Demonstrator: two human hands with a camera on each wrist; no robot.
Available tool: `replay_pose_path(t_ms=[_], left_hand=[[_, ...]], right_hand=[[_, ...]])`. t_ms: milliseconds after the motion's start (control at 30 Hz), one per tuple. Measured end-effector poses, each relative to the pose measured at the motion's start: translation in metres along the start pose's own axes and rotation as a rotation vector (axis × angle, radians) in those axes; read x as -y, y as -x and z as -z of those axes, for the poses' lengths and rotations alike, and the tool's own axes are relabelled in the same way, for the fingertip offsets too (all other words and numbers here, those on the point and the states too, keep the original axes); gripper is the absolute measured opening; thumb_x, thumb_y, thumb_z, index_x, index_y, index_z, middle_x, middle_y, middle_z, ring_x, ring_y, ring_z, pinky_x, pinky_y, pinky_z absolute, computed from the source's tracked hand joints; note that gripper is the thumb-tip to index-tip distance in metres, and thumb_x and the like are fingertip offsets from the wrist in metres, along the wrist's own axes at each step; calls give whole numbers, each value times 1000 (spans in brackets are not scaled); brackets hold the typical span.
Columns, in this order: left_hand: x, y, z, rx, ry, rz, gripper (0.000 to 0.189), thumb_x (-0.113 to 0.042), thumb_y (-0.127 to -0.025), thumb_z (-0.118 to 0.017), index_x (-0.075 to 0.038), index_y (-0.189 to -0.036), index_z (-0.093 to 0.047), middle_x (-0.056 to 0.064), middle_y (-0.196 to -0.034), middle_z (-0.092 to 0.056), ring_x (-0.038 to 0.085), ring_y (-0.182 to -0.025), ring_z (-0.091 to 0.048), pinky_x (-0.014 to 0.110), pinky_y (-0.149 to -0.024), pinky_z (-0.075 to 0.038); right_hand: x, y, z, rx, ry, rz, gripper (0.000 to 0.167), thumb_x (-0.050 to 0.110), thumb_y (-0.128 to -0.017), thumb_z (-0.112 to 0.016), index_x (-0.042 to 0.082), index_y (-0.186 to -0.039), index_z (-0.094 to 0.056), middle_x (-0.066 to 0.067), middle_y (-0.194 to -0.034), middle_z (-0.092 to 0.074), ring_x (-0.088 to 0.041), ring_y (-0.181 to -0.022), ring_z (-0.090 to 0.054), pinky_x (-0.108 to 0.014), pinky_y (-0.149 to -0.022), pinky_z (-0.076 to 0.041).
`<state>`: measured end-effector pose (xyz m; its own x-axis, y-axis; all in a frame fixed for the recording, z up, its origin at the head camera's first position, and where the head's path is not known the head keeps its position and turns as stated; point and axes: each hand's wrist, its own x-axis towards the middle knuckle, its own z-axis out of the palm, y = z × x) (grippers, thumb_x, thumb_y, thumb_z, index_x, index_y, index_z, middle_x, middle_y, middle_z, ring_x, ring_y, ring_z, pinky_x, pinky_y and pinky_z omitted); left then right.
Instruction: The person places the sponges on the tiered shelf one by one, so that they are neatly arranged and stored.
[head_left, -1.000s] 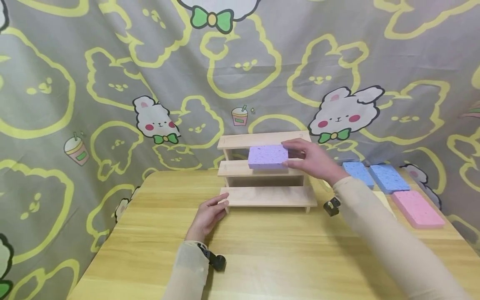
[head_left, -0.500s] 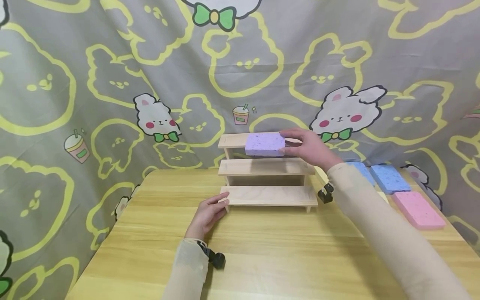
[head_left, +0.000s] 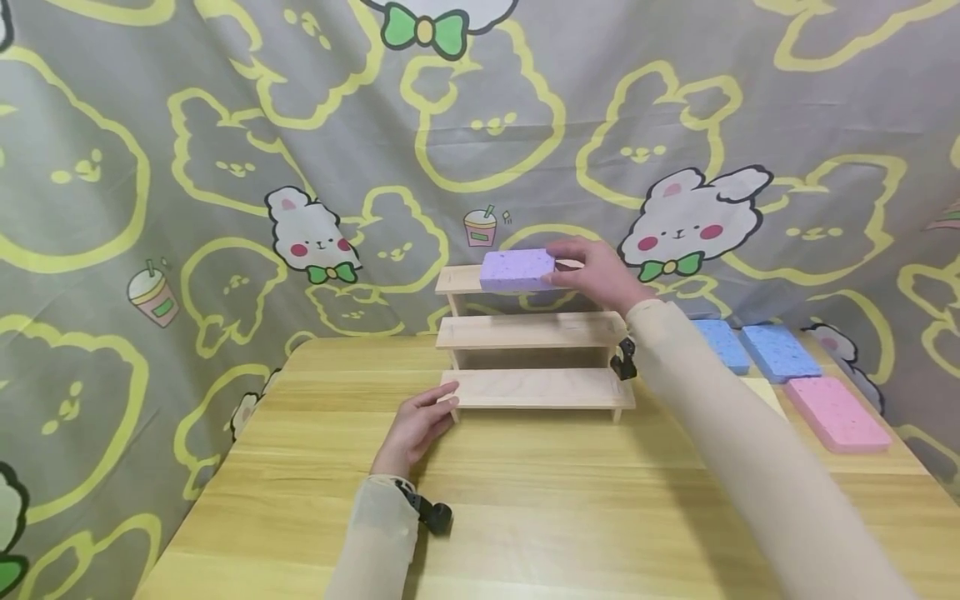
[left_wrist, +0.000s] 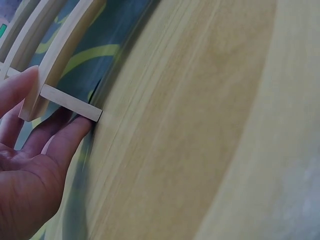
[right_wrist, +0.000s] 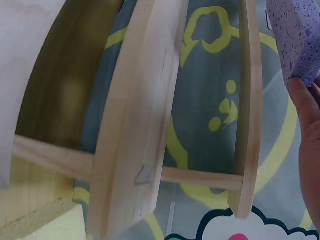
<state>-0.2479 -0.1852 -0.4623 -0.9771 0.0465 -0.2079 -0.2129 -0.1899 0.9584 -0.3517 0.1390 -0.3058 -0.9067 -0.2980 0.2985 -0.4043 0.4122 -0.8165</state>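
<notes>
A three-tier wooden stand (head_left: 534,332) stands on the table. My right hand (head_left: 596,271) pinches the right end of a speckled purple sponge (head_left: 517,269), which lies flat and overlaps the top tier in the head view. In the right wrist view the purple sponge (right_wrist: 299,37) shows at the upper right, with my right fingertips at its lower end. My left hand (head_left: 412,429) grips the left end of the lowest tier. Its thumb lies over the board and its fingers are round the leg, as the left wrist view of the stand (left_wrist: 70,101) shows.
Two blue sponges, one the right-hand blue sponge (head_left: 780,352), lie at the table's back right beside a pink sponge (head_left: 837,414). A pale yellow sponge (head_left: 767,397) is partly hidden by my right sleeve. A patterned grey curtain (head_left: 495,100) hangs behind the table (head_left: 540,500).
My right hand has carried the purple sponge upward and slightly left, from in front of the middle tier to the top tier. My left hand has stayed at the stand's lower left.
</notes>
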Motion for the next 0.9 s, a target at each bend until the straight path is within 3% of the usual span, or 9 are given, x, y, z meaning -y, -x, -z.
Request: replay_pose_path(t_ms=[267,567,700,900], left_hand=[[4,1,1,-1,-9,12,39,-1,-90,-70,3,-128,-63,15,-146,-46,19,-109,-60,42,-98,-46],[7,-2,-1,1,3,-3,39,-1,-89,-70,1,-128,-64,14,-145,-47,20,-106,-62,41,-95,-49],[7,-2,0,4,-6,-4,40,-3,-89,-71,1,-128,-63,14,-146,-46,20,-107,-62,42,-96,-48],[5,-1,2,-13,-21,-6,39,-5,-89,-71,0,-128,-64,15,-144,-48,20,-108,-60,41,-95,-48]], right_hand=[[-2,-10,-11,14,-65,-26,57,11,-84,-78,-5,-135,-56,-17,-141,-50,-31,-126,-50,-39,-100,-45],[1,-17,-14,14,10,38,55,2,-86,-73,-15,-133,-51,-27,-140,-45,-40,-129,-45,-41,-104,-40],[-11,-19,-15,9,78,57,55,6,-87,-73,-10,-135,-52,-22,-143,-46,-36,-131,-43,-40,-105,-39],[-14,-6,-5,-1,26,50,54,11,-94,-66,-2,-143,-47,-14,-150,-39,-35,-135,-39,-40,-108,-36]])
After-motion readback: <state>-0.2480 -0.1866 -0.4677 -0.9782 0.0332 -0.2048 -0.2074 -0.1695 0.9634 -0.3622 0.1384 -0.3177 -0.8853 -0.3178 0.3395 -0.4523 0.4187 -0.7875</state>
